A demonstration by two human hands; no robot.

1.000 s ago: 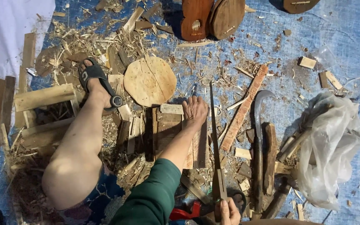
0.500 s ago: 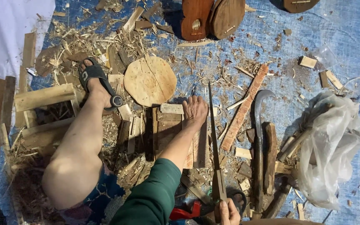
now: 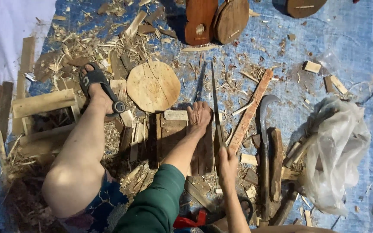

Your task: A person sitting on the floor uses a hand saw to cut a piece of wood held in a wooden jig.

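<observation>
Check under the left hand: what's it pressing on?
The left hand lies flat on a dark wooden board, beside a small pale block. Wood shavings and blue tarp surround the board; what lies beneath it is covered.

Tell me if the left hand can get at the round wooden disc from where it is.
Probably yes: the left hand rests on the dark board just below the round wooden disc, with only shavings between them.

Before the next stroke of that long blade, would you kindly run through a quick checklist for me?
1. Right hand grips the long blade's handle: ok.
2. Left hand presses the dark wooden board flat: ok.
3. Left hand away from the blade: not ok, right beside it.
4. Sandalled foot away from the blade: ok.
5. Curved sickle lies apart, untouched: ok.
6. Blade edge sharpness: cannot tell.
</observation>
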